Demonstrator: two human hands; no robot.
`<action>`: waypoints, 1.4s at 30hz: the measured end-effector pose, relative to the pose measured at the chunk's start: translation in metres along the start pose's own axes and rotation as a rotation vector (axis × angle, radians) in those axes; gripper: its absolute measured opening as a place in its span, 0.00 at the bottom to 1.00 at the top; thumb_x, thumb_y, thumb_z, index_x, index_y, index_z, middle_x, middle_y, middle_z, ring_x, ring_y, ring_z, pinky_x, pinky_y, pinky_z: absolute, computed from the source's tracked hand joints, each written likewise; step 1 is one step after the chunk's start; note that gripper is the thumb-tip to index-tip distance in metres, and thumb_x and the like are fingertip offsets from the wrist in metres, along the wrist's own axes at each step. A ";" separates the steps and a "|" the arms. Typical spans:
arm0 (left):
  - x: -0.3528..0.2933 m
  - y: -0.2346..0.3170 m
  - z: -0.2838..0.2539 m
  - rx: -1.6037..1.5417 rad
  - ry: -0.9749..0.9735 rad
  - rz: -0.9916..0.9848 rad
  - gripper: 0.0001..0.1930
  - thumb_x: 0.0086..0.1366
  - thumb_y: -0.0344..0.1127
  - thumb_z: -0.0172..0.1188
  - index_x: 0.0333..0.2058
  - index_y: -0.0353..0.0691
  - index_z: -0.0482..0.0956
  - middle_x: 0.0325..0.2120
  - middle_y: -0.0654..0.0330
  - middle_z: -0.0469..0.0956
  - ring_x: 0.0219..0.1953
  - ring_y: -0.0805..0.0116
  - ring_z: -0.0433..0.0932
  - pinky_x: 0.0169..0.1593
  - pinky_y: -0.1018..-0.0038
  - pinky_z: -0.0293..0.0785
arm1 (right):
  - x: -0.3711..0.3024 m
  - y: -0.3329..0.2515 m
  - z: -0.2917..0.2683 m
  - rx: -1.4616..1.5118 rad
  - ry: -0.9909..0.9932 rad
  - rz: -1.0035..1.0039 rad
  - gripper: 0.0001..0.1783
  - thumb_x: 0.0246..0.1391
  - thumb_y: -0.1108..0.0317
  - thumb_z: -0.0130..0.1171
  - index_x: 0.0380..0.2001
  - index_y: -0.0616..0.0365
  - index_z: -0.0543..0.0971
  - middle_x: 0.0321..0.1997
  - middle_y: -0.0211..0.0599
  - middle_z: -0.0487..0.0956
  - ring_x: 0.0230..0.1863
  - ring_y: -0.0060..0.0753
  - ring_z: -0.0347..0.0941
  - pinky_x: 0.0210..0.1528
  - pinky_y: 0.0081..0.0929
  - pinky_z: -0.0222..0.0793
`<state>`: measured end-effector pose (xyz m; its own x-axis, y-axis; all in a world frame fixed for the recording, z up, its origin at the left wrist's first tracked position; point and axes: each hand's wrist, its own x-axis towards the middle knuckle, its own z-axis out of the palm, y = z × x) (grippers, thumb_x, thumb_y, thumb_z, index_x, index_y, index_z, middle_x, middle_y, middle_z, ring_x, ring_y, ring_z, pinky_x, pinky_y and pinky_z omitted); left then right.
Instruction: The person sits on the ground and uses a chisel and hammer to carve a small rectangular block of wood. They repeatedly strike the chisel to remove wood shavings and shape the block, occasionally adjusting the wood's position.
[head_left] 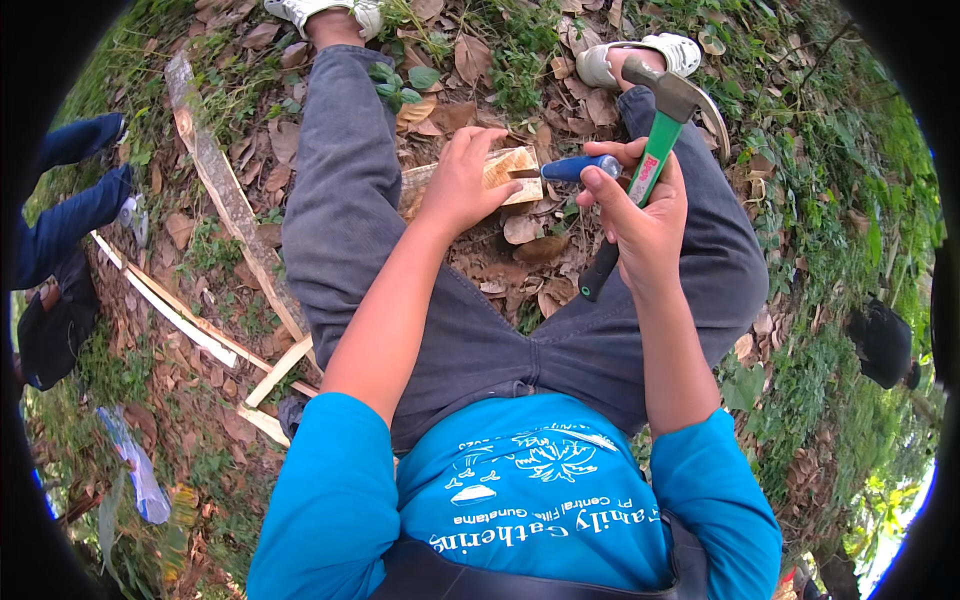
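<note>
Head view: left hand [462, 185] lies flat on a small wooden block [508, 172], fingers spread over its left part; block sits on leaf-covered ground [500, 265] between the knees. Right hand [640, 215] grips a green-handled hammer [652, 150], fingers wrapped round the shaft, thumb and forefinger also pinching a blue-handled chisel [572, 168] whose tip touches the block.

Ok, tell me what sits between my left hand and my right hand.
In the head view, a blue-handled chisel spans the gap: its tip meets the wood block under the left hand, its handle reaches the right hand, which grips a hammer.
</note>
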<state>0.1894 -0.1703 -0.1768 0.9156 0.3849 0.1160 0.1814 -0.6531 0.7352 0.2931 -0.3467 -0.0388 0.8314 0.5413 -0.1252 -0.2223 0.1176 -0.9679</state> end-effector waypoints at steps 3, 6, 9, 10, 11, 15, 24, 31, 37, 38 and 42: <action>0.017 0.006 -0.016 -0.312 0.020 0.036 0.16 0.67 0.26 0.59 0.52 0.41 0.80 0.48 0.55 0.80 0.45 0.60 0.82 0.52 0.67 0.78 | 0.005 -0.003 0.010 -0.112 -0.082 0.012 0.21 0.56 0.74 0.72 0.46 0.61 0.71 0.48 0.44 0.82 0.37 0.22 0.81 0.38 0.20 0.79; 0.018 0.009 -0.019 -0.384 -0.010 0.025 0.12 0.68 0.21 0.55 0.46 0.35 0.83 0.43 0.55 0.83 0.44 0.62 0.84 0.51 0.70 0.79 | 0.012 0.002 0.016 -0.201 -0.131 -0.035 0.21 0.55 0.72 0.73 0.46 0.62 0.72 0.48 0.41 0.83 0.39 0.20 0.80 0.40 0.21 0.80; 0.017 0.008 -0.011 -0.533 -0.050 0.085 0.10 0.67 0.21 0.59 0.46 0.33 0.84 0.43 0.58 0.83 0.46 0.69 0.83 0.53 0.74 0.78 | 0.017 0.014 0.017 -0.219 -0.160 -0.101 0.20 0.55 0.71 0.74 0.45 0.62 0.73 0.46 0.40 0.84 0.40 0.19 0.80 0.41 0.20 0.79; 0.018 0.007 -0.012 -0.560 -0.063 0.074 0.10 0.68 0.22 0.59 0.46 0.33 0.84 0.43 0.59 0.84 0.46 0.70 0.83 0.53 0.75 0.79 | 0.021 0.017 0.018 -0.197 -0.169 -0.126 0.20 0.56 0.71 0.74 0.45 0.62 0.73 0.46 0.40 0.84 0.40 0.19 0.80 0.41 0.20 0.79; 0.018 0.003 -0.011 -0.589 -0.076 0.053 0.10 0.68 0.23 0.60 0.46 0.33 0.84 0.43 0.60 0.84 0.46 0.72 0.82 0.52 0.76 0.79 | 0.022 0.017 0.020 -0.176 -0.180 -0.142 0.20 0.56 0.71 0.73 0.45 0.63 0.73 0.46 0.40 0.84 0.40 0.19 0.80 0.41 0.20 0.79; 0.019 -0.010 -0.004 -0.686 -0.042 -0.017 0.10 0.67 0.27 0.66 0.46 0.38 0.87 0.38 0.62 0.86 0.40 0.75 0.84 0.45 0.77 0.80 | 0.027 0.016 0.026 -0.214 -0.236 -0.197 0.15 0.63 0.69 0.67 0.48 0.62 0.75 0.43 0.38 0.84 0.34 0.18 0.80 0.31 0.16 0.72; 0.016 -0.011 -0.004 -0.708 -0.060 -0.099 0.11 0.70 0.31 0.64 0.49 0.39 0.85 0.37 0.63 0.87 0.41 0.78 0.83 0.45 0.80 0.78 | 0.038 0.013 0.034 -0.210 -0.211 -0.090 0.17 0.58 0.74 0.71 0.45 0.62 0.74 0.41 0.34 0.80 0.34 0.19 0.78 0.36 0.18 0.77; 0.016 -0.015 -0.002 -0.669 -0.056 -0.064 0.10 0.70 0.30 0.63 0.49 0.39 0.85 0.38 0.63 0.87 0.41 0.78 0.84 0.46 0.79 0.78 | 0.037 0.012 0.039 -0.216 -0.200 -0.096 0.16 0.58 0.75 0.71 0.45 0.63 0.74 0.39 0.33 0.80 0.34 0.19 0.77 0.36 0.18 0.76; 0.015 -0.012 -0.006 -0.631 -0.055 -0.053 0.10 0.71 0.30 0.63 0.48 0.38 0.85 0.38 0.63 0.87 0.42 0.77 0.84 0.46 0.78 0.78 | 0.037 0.011 0.041 -0.243 -0.198 -0.090 0.16 0.57 0.74 0.72 0.44 0.63 0.75 0.38 0.32 0.79 0.33 0.19 0.77 0.36 0.18 0.76; 0.015 -0.012 -0.006 -0.636 -0.052 -0.054 0.10 0.71 0.30 0.63 0.48 0.38 0.85 0.38 0.63 0.87 0.42 0.77 0.84 0.46 0.78 0.79 | 0.038 0.011 0.041 -0.239 -0.200 -0.092 0.17 0.57 0.74 0.72 0.44 0.63 0.75 0.37 0.32 0.79 0.33 0.19 0.77 0.36 0.18 0.76; 0.014 -0.012 -0.006 -0.625 -0.049 -0.082 0.10 0.70 0.31 0.63 0.48 0.38 0.85 0.38 0.63 0.87 0.42 0.77 0.84 0.46 0.77 0.79 | 0.039 0.013 0.041 -0.224 -0.202 -0.099 0.17 0.57 0.74 0.72 0.44 0.63 0.75 0.37 0.31 0.79 0.34 0.19 0.77 0.36 0.18 0.76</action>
<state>0.1978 -0.1531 -0.1794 0.9257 0.3775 0.0232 0.0212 -0.1131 0.9934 0.3015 -0.2903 -0.0472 0.7202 0.6937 -0.0041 -0.0089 0.0033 -1.0000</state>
